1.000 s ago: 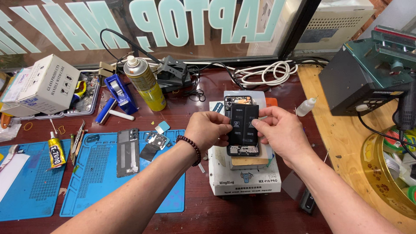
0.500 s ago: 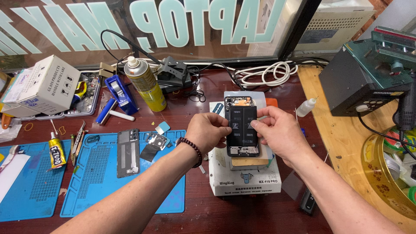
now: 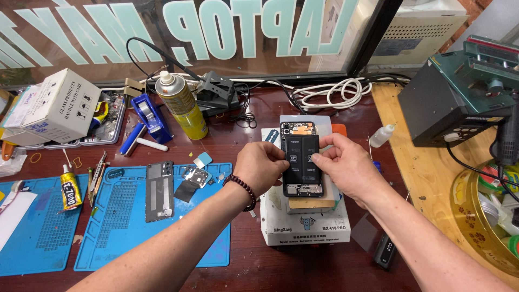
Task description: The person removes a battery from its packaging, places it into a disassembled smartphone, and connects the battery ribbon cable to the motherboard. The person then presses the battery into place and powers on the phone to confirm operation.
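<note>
An opened black phone [image 3: 300,158] with its battery and boards showing lies on a white heating-plate box [image 3: 305,224] in the middle of the bench. My left hand [image 3: 264,167] grips the phone's left edge, a dark bead bracelet on the wrist. From the other side my right hand [image 3: 348,166] pinches the phone's right edge with thumb and fingers. Both hands hold the phone just above the plate.
A blue work mat [image 3: 135,221] on the left carries a grey phone back cover [image 3: 159,190] and small parts. A yellow spray can [image 3: 181,104], blue tape dispenser [image 3: 148,113], white box [image 3: 57,105], glue tube [image 3: 69,189], white cable coil [image 3: 330,93], dropper bottle [image 3: 381,135] and dark green machine [image 3: 459,97] stand around.
Both hands have stayed on the phone's edges; the fingers shifted only slightly and the phone has barely moved.
</note>
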